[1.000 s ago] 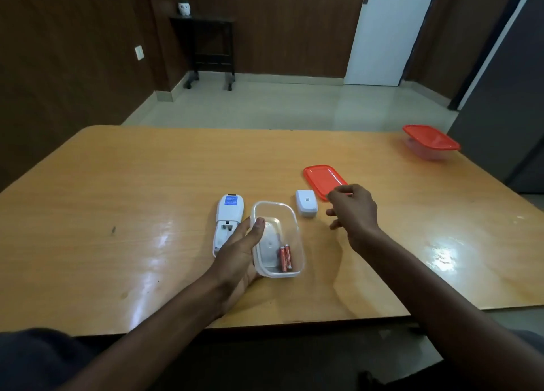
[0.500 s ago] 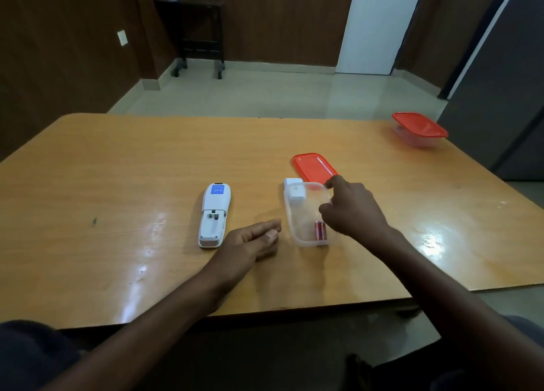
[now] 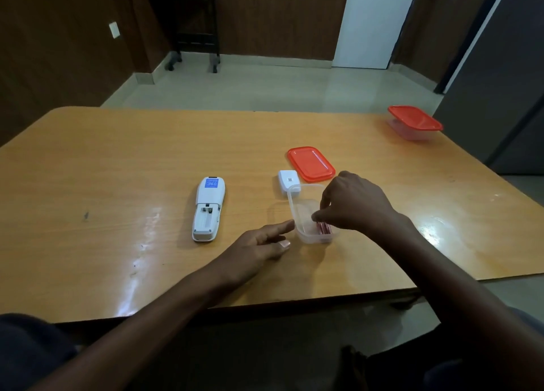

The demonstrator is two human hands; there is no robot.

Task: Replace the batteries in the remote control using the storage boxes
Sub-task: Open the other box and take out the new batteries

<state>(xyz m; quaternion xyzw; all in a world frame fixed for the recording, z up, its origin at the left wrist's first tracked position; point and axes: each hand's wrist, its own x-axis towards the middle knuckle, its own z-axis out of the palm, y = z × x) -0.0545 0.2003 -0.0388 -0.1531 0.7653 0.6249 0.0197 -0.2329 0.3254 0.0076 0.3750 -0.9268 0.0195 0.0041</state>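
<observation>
The white remote control (image 3: 208,208) lies back-up on the table with its battery bay uncovered and bare. Its white cover (image 3: 288,181) lies to the right, next to a loose red lid (image 3: 311,164). A clear storage box (image 3: 303,214) stands open in front of them, with red batteries (image 3: 324,229) at its near end. My right hand (image 3: 353,205) reaches into the box from the right, thumb and fingers pinched on the batteries. My left hand (image 3: 259,243) rests flat and open on the table, a fingertip at the box's left wall.
A second clear box with a red lid on it (image 3: 415,122) stands at the far right corner of the wooden table (image 3: 117,170). The table's near edge runs just under my forearms. A dark cabinet stands close on the right.
The clear box slid right, out of my left hand. My right hand came back from the red lid and dipped into the box onto the batteries. My left hand now lies flat.
</observation>
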